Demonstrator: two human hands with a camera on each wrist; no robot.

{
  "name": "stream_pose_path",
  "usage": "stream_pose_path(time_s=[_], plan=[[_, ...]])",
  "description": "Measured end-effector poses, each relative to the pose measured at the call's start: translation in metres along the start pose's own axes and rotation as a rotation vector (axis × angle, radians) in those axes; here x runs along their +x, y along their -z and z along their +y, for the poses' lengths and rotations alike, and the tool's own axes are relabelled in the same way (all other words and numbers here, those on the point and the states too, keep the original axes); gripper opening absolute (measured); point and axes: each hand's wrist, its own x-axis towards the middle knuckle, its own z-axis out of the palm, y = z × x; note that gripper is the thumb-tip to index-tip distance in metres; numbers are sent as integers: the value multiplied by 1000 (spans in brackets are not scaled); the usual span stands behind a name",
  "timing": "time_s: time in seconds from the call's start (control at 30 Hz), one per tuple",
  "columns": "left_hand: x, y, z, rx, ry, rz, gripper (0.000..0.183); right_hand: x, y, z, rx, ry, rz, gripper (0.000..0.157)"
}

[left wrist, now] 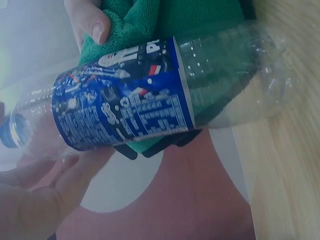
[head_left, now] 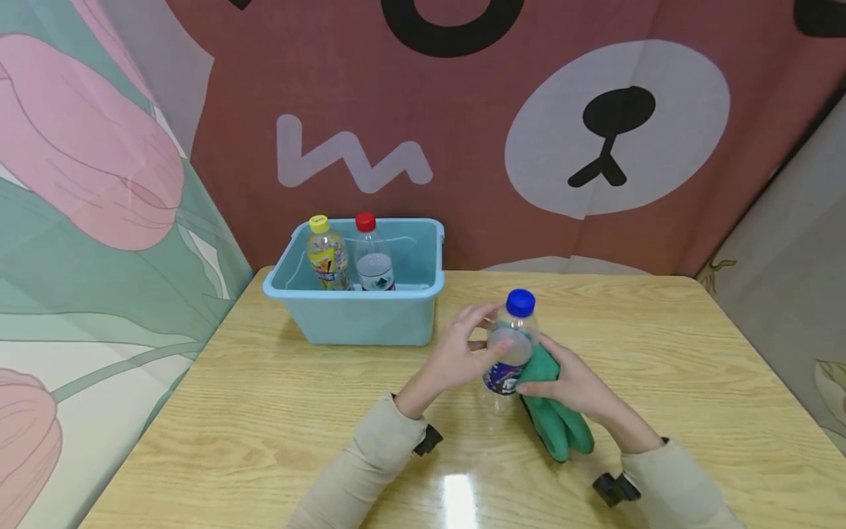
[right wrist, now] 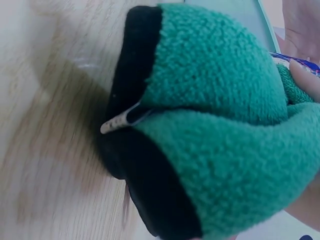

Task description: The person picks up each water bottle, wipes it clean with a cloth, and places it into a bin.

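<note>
A clear plastic bottle [head_left: 504, 376] with a blue cap and a blue label stands near the middle of the table, tilted slightly. My left hand [head_left: 465, 349] grips its upper part from the left, fingers behind and thumb in front. On the right, my right hand [head_left: 571, 378] holds a green towel [head_left: 562, 426] bunched against the bottle's side. The left wrist view shows the label [left wrist: 122, 97] close up, with the green cloth behind the clear plastic. Black edging [right wrist: 142, 150] and a small white tag show on the towel in the right wrist view.
A light blue bin [head_left: 366, 316] stands at the back left of the wooden table [head_left: 264, 426]. Inside it are a yellow-capped bottle [head_left: 327, 261] and a red-capped bottle [head_left: 374, 264]. A printed cloth backdrop [head_left: 476, 125] hangs behind the table.
</note>
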Motion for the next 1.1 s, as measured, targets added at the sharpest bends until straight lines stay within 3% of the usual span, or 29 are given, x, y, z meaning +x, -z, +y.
stream_pose_path(time_s=[0.23, 0.57, 0.83, 1.1], plan=[[1, -3, 6, 25, 59, 17, 58, -3, 4, 2, -11, -1, 9, 80], [2, -3, 4, -23, 53, -1, 56, -9, 20, -5, -40, -15, 45, 83], [3, 1, 3, -16, 89, -32, 61, -11, 33, -18, -83, 53, 64, 80], [5, 3, 0, -118, 103, -44, 57, -12, 43, -31, -142, 98, 70, 80]])
